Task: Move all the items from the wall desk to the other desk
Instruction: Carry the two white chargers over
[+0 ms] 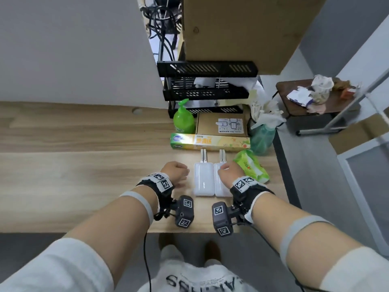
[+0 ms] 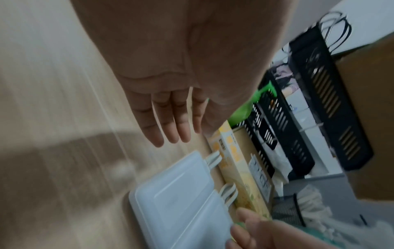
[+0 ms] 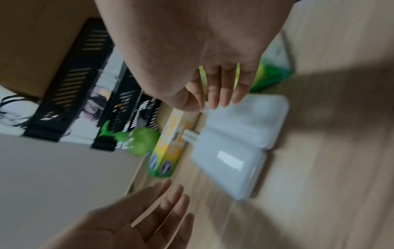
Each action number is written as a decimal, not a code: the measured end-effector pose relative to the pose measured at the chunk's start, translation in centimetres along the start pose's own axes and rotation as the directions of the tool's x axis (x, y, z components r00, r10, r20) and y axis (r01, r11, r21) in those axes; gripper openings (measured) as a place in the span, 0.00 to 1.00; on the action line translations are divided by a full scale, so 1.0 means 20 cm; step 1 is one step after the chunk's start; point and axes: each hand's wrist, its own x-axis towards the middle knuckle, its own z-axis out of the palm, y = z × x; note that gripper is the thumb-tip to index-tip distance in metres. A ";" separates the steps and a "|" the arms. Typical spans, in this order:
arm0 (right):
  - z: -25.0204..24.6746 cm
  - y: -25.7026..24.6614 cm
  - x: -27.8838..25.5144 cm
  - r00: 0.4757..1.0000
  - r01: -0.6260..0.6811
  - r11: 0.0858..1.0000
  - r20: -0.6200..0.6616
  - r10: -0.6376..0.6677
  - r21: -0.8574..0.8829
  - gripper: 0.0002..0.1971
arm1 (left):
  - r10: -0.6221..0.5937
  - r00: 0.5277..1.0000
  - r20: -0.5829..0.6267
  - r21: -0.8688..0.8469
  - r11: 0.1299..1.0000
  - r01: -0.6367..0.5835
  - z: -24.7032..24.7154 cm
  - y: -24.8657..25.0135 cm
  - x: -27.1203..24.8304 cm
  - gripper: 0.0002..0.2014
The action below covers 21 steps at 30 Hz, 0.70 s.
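step: I reach for the two white power banks, side by side just in front of the long wrap box | left hand spread, empty | right hand relaxed over the right bank (contact unclear) | tip: pinch each by its long edges, lift level

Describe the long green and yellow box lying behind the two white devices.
The long box is printed cardboard by its look, green at its left end, yellow with orange lettering along the rest. It lies flat and crosswise on the wooden desk, in front of the green pump bottle and brown carton. Neither hand touches it.
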 end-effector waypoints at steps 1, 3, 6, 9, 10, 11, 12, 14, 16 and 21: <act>0.03 -0.07 -0.01 0.998 0.047 0.999 0.036 -0.048 0.016 0.16 | 0.013 1.000 -0.009 -0.035 0.999 -0.013 -0.06 0.01 -0.04 0.03; 0.13 -0.20 0.00 0.988 0.104 0.993 0.110 -0.109 0.048 0.16 | 0.037 0.999 -0.036 -0.107 0.993 -0.041 -0.19 0.01 -0.12 0.03; 0.32 -0.41 0.01 0.960 0.176 0.980 0.203 -0.192 0.094 0.15 | 0.062 0.990 -0.129 -0.208 0.974 -0.088 -0.45 0.00 -0.26 0.02; 0.42 -0.75 -0.31 0.916 0.238 0.961 0.297 -0.270 0.138 0.08 | 0.059 0.972 -0.229 -0.311 0.941 -0.130 -0.76 -0.03 -0.37 0.02; 0.46 -0.85 -0.39 0.898 0.267 0.953 0.322 -0.301 0.147 0.09 | 0.059 0.965 -0.255 -0.344 0.927 -0.148 -0.87 -0.05 -0.40 0.03; 0.53 -0.94 -0.45 0.880 0.297 0.944 0.341 -0.329 0.145 0.09 | 0.059 0.958 -0.280 -0.379 0.910 -0.167 -0.98 -0.08 -0.43 0.05; 0.60 -1.04 -0.51 0.862 0.329 0.933 0.359 -0.359 0.143 0.09 | 0.062 0.950 -0.307 -0.409 0.892 -0.190 -1.10 -0.10 -0.47 0.05; 0.77 -1.23 -0.62 0.819 0.381 0.912 0.401 -0.410 0.156 0.08 | 0.067 0.929 -0.365 -0.451 0.860 -0.239 -1.35 -0.17 -0.53 0.03; 0.96 -1.42 -0.75 0.781 0.413 0.892 0.434 -0.450 0.183 0.07 | 0.077 0.902 -0.425 -0.491 0.817 -0.301 -1.62 -0.26 -0.60 0.02; 1.48 -1.89 -1.15 0.677 0.474 0.839 0.498 -0.542 0.269 0.08 | 0.068 0.822 -0.565 -0.571 0.686 -0.450 -2.35 -0.50 -0.81 0.02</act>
